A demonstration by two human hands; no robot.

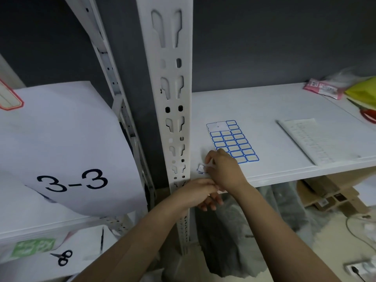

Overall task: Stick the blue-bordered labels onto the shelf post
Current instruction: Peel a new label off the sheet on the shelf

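A sheet of blue-bordered labels (234,141) lies flat on the white shelf board (274,110), its top-left corner stripped bare. The white slotted shelf post (173,94) rises just left of it. My right hand (223,169) rests on the board at the sheet's near corner, fingertips pinched on a small crumpled blue-edged label (201,168) beside the post. My left hand (199,194) hovers at the board's front edge next to the post, fingers curled; whether it holds anything I cannot tell.
A big white paper marked "3-3" (67,159) hangs on the left shelf unit, with scissors (64,257) below it. A white printed sheet (309,139), a pink packet (323,88) and a yellow bag (364,88) lie on the right. Boxes and plastic bags sit under the board.
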